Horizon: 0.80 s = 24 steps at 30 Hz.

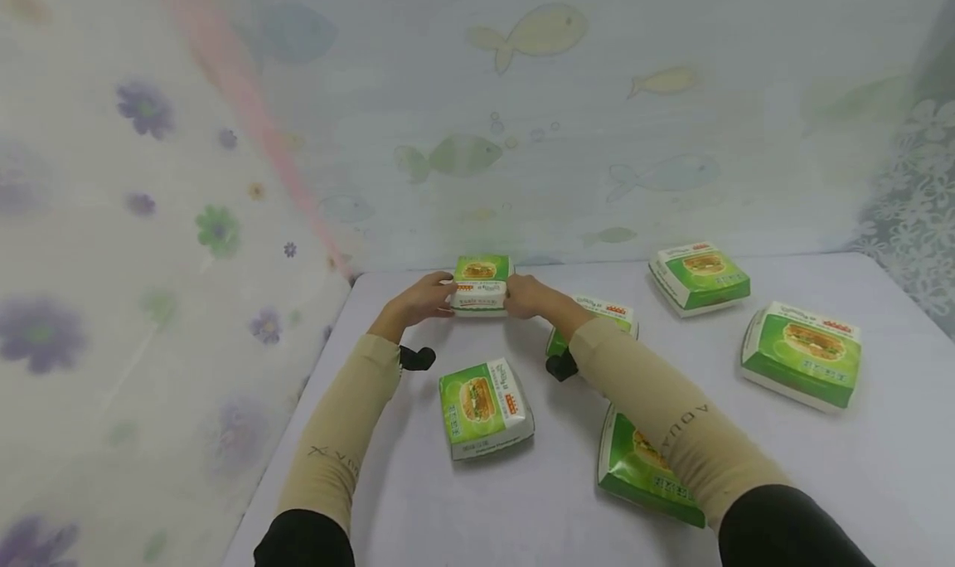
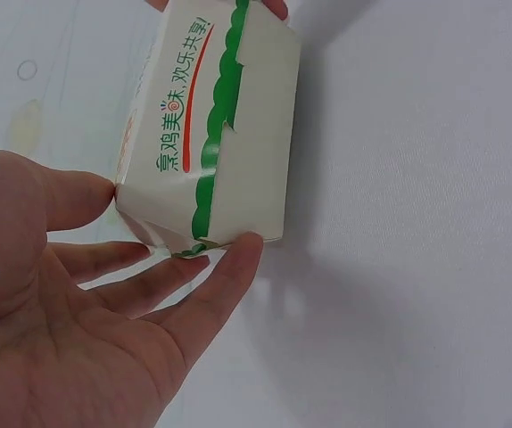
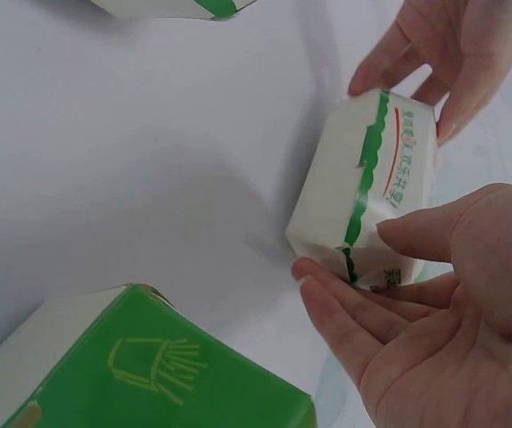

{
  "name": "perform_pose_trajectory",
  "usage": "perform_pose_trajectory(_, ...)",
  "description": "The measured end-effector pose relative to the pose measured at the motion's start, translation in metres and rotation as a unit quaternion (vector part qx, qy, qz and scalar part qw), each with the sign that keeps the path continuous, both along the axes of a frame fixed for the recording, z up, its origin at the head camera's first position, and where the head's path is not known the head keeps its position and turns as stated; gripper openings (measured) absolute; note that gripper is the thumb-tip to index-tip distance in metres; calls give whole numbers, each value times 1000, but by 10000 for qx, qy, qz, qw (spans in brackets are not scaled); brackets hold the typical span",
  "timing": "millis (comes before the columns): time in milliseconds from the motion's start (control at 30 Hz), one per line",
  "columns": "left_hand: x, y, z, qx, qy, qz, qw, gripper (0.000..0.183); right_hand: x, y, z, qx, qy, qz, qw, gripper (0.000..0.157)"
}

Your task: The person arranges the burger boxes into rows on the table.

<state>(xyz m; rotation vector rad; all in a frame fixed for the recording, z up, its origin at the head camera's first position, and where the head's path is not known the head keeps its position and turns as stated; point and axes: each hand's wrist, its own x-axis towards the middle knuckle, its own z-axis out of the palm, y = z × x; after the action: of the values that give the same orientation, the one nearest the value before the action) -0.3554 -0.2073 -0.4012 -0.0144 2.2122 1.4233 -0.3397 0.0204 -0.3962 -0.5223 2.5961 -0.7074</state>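
Observation:
A green and white burger box (image 1: 481, 287) is at the far left part of the table, held at its two sides. My left hand (image 1: 424, 299) grips its left end; in the left wrist view the thumb touches one edge and the fingers (image 2: 229, 267) lie along the end face. From the right, my right hand (image 1: 531, 296) holds the other end. The right wrist view has its thumb (image 3: 417, 234) on the printed side and its fingertips at the lower corner. The box's lid looks closed, with a scalloped green border along its side.
Nearer on the white table (image 1: 418, 509) lies a burger box (image 1: 481, 405). Two more, a far box (image 1: 597, 308) and a near box (image 1: 645, 467), are partly behind my right arm. At right sit two others, one box (image 1: 701, 277) behind another (image 1: 804, 356). A fish-patterned curtain (image 1: 559, 119) hangs behind.

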Motion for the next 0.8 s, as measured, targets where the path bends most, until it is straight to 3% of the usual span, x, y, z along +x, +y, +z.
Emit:
perform_pose_trajectory(433, -1, -5, -8, -223, -91, -91, 9997, 64, 0, -2, -5, 49, -95, 36, 9999, 32)
perform_pose_trajectory(800, 21, -19, -1, -563, 185, -360, 9976, 65, 14, 7, 12, 415, 152, 381, 9983, 26)
